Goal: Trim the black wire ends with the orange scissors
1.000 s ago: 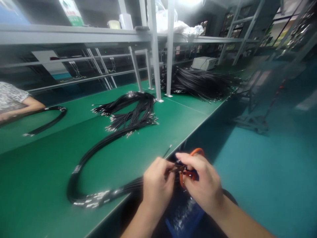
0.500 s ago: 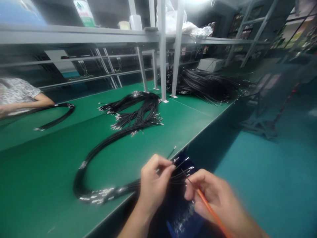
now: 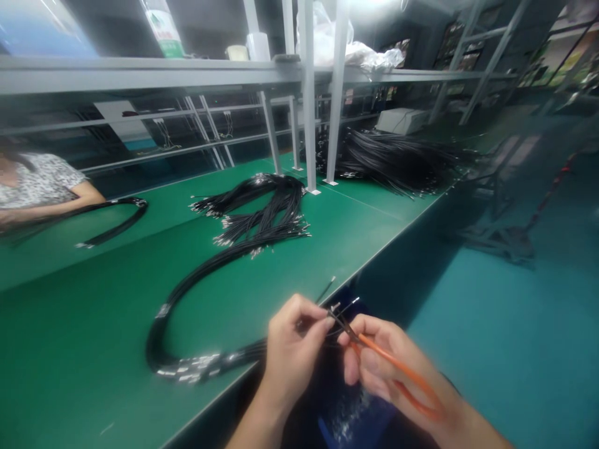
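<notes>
My left hand (image 3: 294,340) pinches the end of a thin black cable (image 3: 350,304) between thumb and fingertips, just past the table's front edge. The bundle of black cables (image 3: 253,353) it belongs to curves back across the green table, with pale bands around it. My right hand (image 3: 388,362) holds scissors (image 3: 397,362) with long orange handles and dark blades. Their slightly parted blades are at the cable end beside my left fingertips. Whether they touch the cable, I cannot tell.
More black cable bundles (image 3: 281,199) lie mid-table, and a large pile (image 3: 393,159) sits behind the white posts (image 3: 333,106). A person (image 3: 47,181) works at the left with another bundle. Below my hands is a blue container (image 3: 355,424) with small pale scraps, partly in shadow.
My right hand has moved slightly left, bringing the scissors' blades up to my left fingertips. The scissors have turned, so both orange handles show. My left hand keeps its pinch.
</notes>
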Motion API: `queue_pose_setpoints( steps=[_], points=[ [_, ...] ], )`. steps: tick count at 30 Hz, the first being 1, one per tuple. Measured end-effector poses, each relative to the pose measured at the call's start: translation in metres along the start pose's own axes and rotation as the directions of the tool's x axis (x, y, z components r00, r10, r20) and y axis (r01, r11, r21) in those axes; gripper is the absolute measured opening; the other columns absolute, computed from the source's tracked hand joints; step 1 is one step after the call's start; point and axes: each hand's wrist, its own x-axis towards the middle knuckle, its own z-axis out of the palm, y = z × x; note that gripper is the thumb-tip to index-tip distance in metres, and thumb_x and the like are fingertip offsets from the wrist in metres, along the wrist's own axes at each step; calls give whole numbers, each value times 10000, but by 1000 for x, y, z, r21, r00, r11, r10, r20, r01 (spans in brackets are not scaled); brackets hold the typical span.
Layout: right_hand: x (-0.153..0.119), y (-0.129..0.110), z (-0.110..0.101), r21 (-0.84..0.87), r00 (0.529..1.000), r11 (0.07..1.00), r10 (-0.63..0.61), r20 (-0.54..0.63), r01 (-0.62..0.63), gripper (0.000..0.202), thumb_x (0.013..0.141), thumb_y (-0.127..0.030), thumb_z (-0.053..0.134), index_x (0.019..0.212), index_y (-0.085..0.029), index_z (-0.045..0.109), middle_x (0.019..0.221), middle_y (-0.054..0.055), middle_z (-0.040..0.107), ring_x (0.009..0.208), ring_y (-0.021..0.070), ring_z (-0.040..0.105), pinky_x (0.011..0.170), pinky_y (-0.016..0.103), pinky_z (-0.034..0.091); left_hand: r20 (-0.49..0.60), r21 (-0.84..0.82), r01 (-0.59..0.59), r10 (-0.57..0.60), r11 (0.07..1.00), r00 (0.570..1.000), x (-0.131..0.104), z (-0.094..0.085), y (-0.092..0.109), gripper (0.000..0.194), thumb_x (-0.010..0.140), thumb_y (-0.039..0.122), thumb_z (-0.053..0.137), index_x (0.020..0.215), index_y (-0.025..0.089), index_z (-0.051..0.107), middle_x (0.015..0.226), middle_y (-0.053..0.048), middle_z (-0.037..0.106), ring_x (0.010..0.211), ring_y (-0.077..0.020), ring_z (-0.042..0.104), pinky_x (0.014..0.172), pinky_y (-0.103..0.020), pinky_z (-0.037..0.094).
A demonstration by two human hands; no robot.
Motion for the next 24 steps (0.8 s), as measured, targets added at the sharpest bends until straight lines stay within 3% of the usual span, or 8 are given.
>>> queue_pose_setpoints(
  steps=[5,10,13,17,24],
  points=[
    [4,-1,1,-2,1000,1000,-5,-24,5,312,758,-348,717,929,-130,572,669,55,677,361,2,390,361,142,221,-33,116,-125,130,985,991,-3,5,0,100,801,115,625,751,194,587,698,30,581,638,-106,551,588,-211,423],
    [4,-2,1,-74,998,997,26,-64,-31,260,783,-316,698,910,-133,564,618,34,677,283,4,391,297,119,255,-21,160,-176,182,971,983,-3,6,-2,115,800,100,617,751,197,581,698,32,585,634,-105,557,587,-209,429],
    [-1,-3,1,-152,993,984,76,-92,-90,274,761,-307,722,904,-138,561,593,10,662,267,2,385,279,108,253,-12,192,-164,169,968,986,-2,5,-2,114,800,89,602,776,199,587,717,25,587,649,-113,555,594,-215,430],
    [-8,-2,-4,-164,995,984,63,-77,-75,312,738,-320,744,912,-140,559,616,9,659,317,-8,397,329,98,279,13,251,-107,107,962,994,-1,4,-1,130,805,113,606,881,213,637,758,12,608,679,-128,562,630,-235,440],
    [-10,-2,-13,-84,999,995,49,-18,-51,287,787,-340,686,945,-129,574,629,35,652,347,1,380,365,127,252,23,196,-39,35,980,999,3,4,5,50,786,150,639,768,191,660,704,3,615,641,-137,559,598,-240,432]
  ],
)
